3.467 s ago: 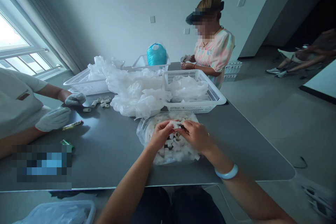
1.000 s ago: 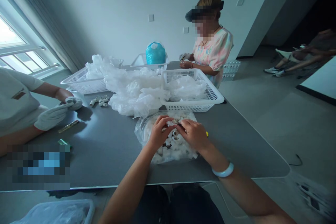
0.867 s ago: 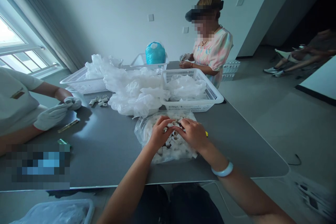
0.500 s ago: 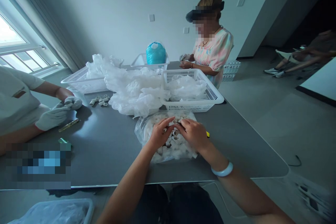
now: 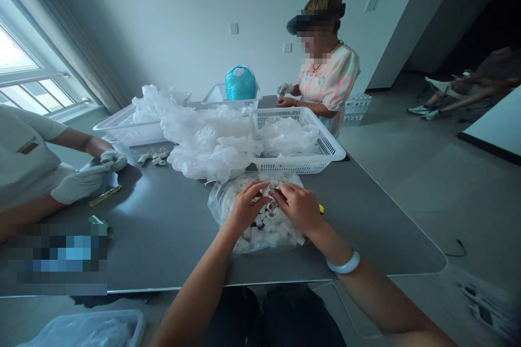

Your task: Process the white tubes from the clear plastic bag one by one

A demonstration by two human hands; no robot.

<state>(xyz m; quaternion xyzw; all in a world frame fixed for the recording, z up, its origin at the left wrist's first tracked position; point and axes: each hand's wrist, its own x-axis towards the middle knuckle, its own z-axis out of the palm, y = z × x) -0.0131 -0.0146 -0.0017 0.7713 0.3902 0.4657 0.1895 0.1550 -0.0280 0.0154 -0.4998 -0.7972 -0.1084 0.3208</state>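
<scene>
A clear plastic bag (image 5: pixel 228 200) full of small white pipe fittings (image 5: pixel 266 220) lies at the table's front edge. Above its opening, my left hand (image 5: pixel 249 207) is closed, with a white pipe fitting (image 5: pixel 266 190) at its fingertips. Facing it, my right hand (image 5: pixel 300 207) is closed with thumb and fingers pinched close by the same fitting. A small dark spot shows between the right fingers, too small to name. My fingers partly hide the fitting. Just right of my right hand lies something yellow (image 5: pixel 321 209), mostly hidden.
White baskets (image 5: pixel 299 165) with plastic bags (image 5: pixel 207 141) stand beyond. A blue bag (image 5: pixel 240 84) sits in a rear basket. At left, a co-worker's gloved hands (image 5: pixel 81 181) work near loose fittings (image 5: pixel 153 156). Another person (image 5: pixel 329 70) stands at the far side. A tub (image 5: pixel 140 325) is below left.
My hands stay over the bag; their fingertips have drawn slightly apart around the fitting. The whole view has shifted a little. The co-worker's gloved hand at left has moved slightly.
</scene>
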